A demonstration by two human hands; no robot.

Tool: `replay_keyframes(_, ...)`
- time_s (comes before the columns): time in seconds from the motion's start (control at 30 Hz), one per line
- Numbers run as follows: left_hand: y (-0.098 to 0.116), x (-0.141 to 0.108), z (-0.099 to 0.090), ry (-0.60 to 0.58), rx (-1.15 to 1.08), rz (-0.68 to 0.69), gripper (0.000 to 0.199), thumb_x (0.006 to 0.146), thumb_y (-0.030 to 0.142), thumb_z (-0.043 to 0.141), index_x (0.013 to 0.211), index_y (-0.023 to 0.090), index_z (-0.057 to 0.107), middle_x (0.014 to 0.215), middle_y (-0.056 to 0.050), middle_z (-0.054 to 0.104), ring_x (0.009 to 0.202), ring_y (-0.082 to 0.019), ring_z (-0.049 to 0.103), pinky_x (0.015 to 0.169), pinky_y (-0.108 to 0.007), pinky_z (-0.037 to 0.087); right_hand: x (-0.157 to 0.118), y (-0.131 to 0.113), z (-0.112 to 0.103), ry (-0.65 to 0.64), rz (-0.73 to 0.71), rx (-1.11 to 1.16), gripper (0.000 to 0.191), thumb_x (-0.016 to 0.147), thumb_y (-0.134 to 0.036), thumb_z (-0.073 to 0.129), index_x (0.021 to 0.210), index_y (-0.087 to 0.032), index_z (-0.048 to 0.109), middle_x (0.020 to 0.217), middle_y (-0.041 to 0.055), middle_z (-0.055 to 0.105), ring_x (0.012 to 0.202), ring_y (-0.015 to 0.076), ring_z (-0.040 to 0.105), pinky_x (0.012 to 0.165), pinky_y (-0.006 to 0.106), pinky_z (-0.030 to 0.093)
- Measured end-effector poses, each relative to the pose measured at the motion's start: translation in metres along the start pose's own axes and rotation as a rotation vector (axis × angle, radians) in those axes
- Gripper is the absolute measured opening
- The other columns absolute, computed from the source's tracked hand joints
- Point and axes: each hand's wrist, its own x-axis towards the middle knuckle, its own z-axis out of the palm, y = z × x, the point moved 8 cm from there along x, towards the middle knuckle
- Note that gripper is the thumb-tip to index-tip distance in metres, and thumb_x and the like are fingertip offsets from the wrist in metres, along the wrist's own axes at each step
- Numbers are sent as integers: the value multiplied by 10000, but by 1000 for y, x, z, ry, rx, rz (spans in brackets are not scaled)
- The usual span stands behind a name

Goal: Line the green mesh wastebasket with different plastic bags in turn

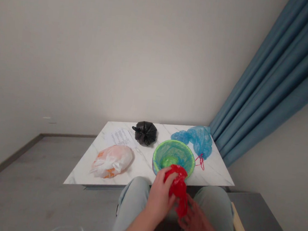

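Note:
A red plastic bag (179, 185) is gripped by my left hand (162, 190), whose fingers wrap over its upper left side, just in front of the green basket. My right hand (195, 219) is by the bag's lower end, blurred, with its fingers apart. The green basket (157, 148) stands near the table's front edge, with a bright green item (169, 161) and some bluish plastic inside. Part of its front rim is hidden behind the red bag and my left hand.
On the marble-look table (140, 168) lie a white and orange bag (114, 159), a black tied bag (145, 133), a printed sheet (119, 137), a crumpled blue bag (201, 138) and a pink-red string (201, 161). A blue curtain (271, 87) hangs at right; my knees are under the front edge.

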Motion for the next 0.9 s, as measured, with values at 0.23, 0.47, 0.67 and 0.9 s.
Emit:
replay_keyframes(0.23, -78, 84, 52, -247, 303, -108, 799, 665, 213, 754, 1401, 176, 447, 1509, -217, 322, 1405, -430, 251, 1116, -594, 223, 59, 0, -115, 203, 30, 217, 468, 768, -451, 718, 1214, -330, 641, 1246, 86, 655, 1101, 276, 631, 972, 435, 453)
replay_keyframes(0.47, -86, 89, 63, -355, 237, -47, 403, 823, 270, 584, 1208, 152, 608, 1272, -185, 577, 1220, -334, 510, 1076, -494, 321, 60, -28, -132, 165, -9, 468, 524, 880, -461, 541, 1392, -365, 477, 1392, 59, 555, 1148, 219, 609, 1036, 439, 442)
replay_keyframes(0.67, -133, 53, -2, 291, -37, -283, 238, 846, 237, 535, 1075, 194, 582, 1127, -111, 577, 1136, -266, 525, 1035, -429, 384, 97, -52, -148, 221, -126, 455, 454, 861, -416, 580, 1306, -337, 537, 1371, 57, 573, 1260, 208, 541, 1080, 414, 416)
replay_keyframes(0.9, -228, -48, 54, 394, -1016, -1164, 409, 884, 506, 528, 1139, 186, 521, 1209, -167, 580, 1216, -291, 536, 1005, -487, 419, 169, -70, -190, 409, -104, 232, 228, 768, -317, 640, 983, -245, 665, 1081, 52, 701, 1027, 202, 643, 931, 356, 494)
